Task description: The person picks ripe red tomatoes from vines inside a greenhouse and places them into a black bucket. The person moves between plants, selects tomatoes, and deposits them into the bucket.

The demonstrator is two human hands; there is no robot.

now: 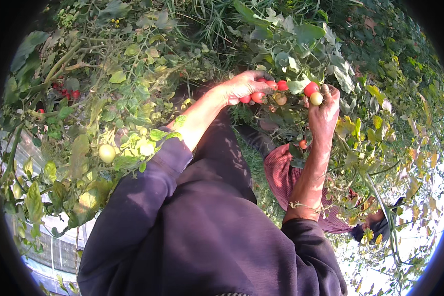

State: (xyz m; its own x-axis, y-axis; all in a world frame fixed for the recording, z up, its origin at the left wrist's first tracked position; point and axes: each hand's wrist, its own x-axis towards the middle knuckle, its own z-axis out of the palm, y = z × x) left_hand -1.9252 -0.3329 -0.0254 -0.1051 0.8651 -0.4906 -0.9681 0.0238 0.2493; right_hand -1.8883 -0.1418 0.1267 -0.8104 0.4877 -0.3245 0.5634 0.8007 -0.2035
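Observation:
My left hand [246,86] curls around several small red tomatoes [258,97], with its fingertips partly hidden among them. Another red tomato [282,85] and a duller orange-green tomato [280,99] lie just beyond its fingers. To the right, my right hand [325,101] is closed at a pale yellow-green tomato [316,98], its thumb beside the fruit. A larger red tomato [311,89] touches the pale one. Between the two hands is a green leaf [298,86]. Whether these fruits share one stem cannot be made out.
Tomato foliage [125,85] surrounds both arms. A pale green tomato [106,153] hangs near my left sleeve, and red tomatoes [75,94] sit farther left. Below my right hand hangs an orange-red tomato [302,144]. A person in a red checked garment [277,166] is close behind my right forearm.

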